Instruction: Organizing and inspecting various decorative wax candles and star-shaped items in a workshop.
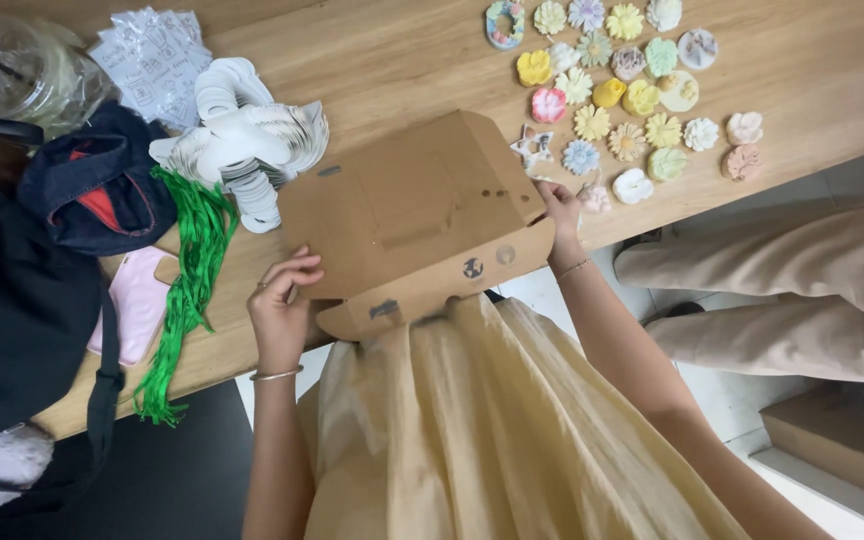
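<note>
A flat brown cardboard box blank (412, 215) lies over the near edge of the wooden table (402, 60), one flap folded toward me. My left hand (282, 300) grips its left edge, fingers curled over the card. My right hand (560, 215) pinches its right corner, a thin bracelet on the wrist. My pale yellow skirt (472, 420) fills the view below the box.
Several pastel flower-shaped pieces (617, 90) lie at the far right. A pile of white paper discs (247, 135), green shredded strips (187, 290), a dark bag (92, 190), a glass jar (17, 75) and a pink card (142, 300) sit left. Another person's legs (782, 290) are at right.
</note>
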